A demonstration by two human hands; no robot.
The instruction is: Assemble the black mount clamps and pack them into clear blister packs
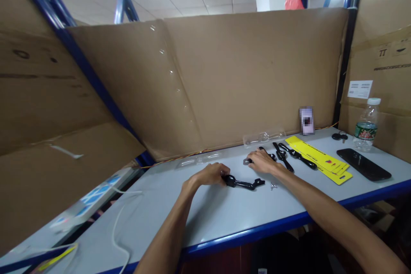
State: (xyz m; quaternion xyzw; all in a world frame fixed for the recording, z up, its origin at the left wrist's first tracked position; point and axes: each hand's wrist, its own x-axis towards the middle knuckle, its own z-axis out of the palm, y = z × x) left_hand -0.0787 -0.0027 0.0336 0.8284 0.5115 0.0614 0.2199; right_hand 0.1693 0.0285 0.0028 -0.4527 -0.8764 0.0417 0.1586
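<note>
My left hand (212, 174) is closed on one end of a black spokeshave (244, 183), whose other handle points right, low over the table. My right hand (261, 162) is at the tabletop, fingers bent around a small flat grey metal blade (247, 161); part of the blade is hidden under them. Just beyond that hand, another black tool (267, 153) is partly covered. Two more black spokeshaves (283, 157) (298, 155) lie to its right. A few small silver screws (273, 186) are between my right forearm and the held spokeshave.
Yellow cards (321, 160) and a black phone (364, 164) lie at the right, near a water bottle (366, 126) and keys (339, 136). Clear plastic shells (263, 138) rest along the cardboard back wall (244, 77). A white cable (117, 231) crosses the table's left side.
</note>
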